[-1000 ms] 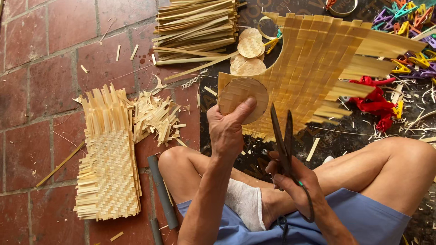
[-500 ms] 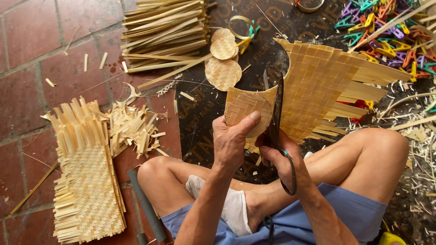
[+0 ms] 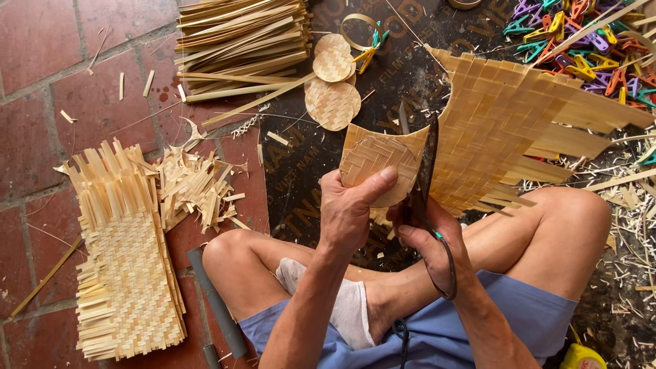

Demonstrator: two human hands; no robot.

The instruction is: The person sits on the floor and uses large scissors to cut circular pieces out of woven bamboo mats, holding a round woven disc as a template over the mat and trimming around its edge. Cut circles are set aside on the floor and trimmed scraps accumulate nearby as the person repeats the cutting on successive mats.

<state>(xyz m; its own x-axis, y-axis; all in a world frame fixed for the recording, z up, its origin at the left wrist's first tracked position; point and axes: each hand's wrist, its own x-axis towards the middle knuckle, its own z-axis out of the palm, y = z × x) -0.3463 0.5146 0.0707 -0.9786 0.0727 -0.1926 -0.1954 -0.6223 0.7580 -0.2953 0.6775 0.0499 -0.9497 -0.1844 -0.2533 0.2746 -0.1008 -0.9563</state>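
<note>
The left hand (image 3: pixel 352 212) pinches a woven disc (image 3: pixel 377 167) mid-frame, the right hand (image 3: pixel 430 236) grips scissors (image 3: pixel 427 171) beside it, and a slip could nick the thumb or spoil the disc.

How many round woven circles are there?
3 for sure: one woven disc pinched in the left hand against the big woven mat, and two discs on the floor above it. More may be hidden underneath those.

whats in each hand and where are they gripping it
The left hand pinches a round woven disc by its lower edge; the right hand holds dark scissors by their handles.
</note>
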